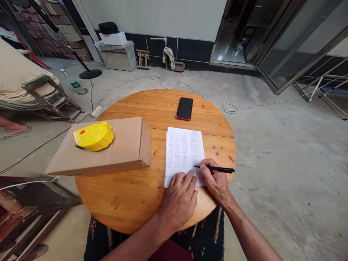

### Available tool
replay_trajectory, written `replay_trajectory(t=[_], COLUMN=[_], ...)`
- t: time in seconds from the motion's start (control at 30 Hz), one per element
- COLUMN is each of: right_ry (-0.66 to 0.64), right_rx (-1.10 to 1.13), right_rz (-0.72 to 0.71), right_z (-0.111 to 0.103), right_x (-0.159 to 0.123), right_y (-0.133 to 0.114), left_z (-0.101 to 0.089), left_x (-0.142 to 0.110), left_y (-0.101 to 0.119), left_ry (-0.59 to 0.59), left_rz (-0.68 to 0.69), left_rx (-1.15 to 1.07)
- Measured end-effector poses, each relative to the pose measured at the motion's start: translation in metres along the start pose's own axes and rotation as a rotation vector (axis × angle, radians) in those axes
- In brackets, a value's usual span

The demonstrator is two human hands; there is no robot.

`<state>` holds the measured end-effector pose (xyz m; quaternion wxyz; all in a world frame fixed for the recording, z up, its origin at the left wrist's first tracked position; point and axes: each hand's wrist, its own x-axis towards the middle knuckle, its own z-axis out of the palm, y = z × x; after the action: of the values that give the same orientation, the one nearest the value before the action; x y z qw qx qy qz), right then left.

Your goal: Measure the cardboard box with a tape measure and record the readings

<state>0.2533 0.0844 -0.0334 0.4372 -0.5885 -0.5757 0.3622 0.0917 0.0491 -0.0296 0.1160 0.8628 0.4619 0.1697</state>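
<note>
Head view, and straight to the work on the round wooden table (pixel 119 197), reading its top as a clock face with twelve at the far edge. With the right hand (pixel 216 181), down at four o'clock, pinches a black pen (pixel 221 169) between closed thumb and fingers. Points the tip to nine o'clock, right at the lower written columns of the white paper sheets (pixel 185 148), and leans the side of the palm near their lower right corner. And over to the left hand (pixel 179 197), at five o'clock: lies palm down, half open, fingers loosely bent, tips on the sheets' near edge, gripping nothing.

Finds the sheets just off centre towards three o'clock, filled with small handwriting in neat columns. Swing up to one o'clock now, to a red-edged smartphone (pixel 184 108), screen up and dark. Across to between nine and ten, to a closed cardboard box (pixel 127 145) bearing a yellow tape measure (pixel 95 137) with a red button. Beyond the table, towards ten o'clock, on to a seated person (pixel 19 76) beside a plastic bottle (pixel 74 82) on the floor.
</note>
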Motion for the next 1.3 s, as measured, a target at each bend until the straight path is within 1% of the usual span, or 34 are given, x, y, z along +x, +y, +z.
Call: replay_trajectory(t=[0.3,1.13,1.3], right_ry=[0.003,0.000,-0.002], right_rx=[-0.106,-0.156,-0.178], right_rz=[-0.066,-0.078,-0.099], right_z=[0.0006,-0.0005,0.0002], right_x=[0.0017,0.0017,0.0017], right_y=[0.0016,-0.0037,-0.0039], left_z=[0.0006,0.0001,0.0006], left_x=[0.0011,0.0015,0.0017], left_y=[-0.0009,-0.0011,-0.0014], left_ry=[-0.021,-0.012,-0.017], left_rz=[-0.019,-0.030,-0.027], left_rx=[-0.031,-0.063,-0.067])
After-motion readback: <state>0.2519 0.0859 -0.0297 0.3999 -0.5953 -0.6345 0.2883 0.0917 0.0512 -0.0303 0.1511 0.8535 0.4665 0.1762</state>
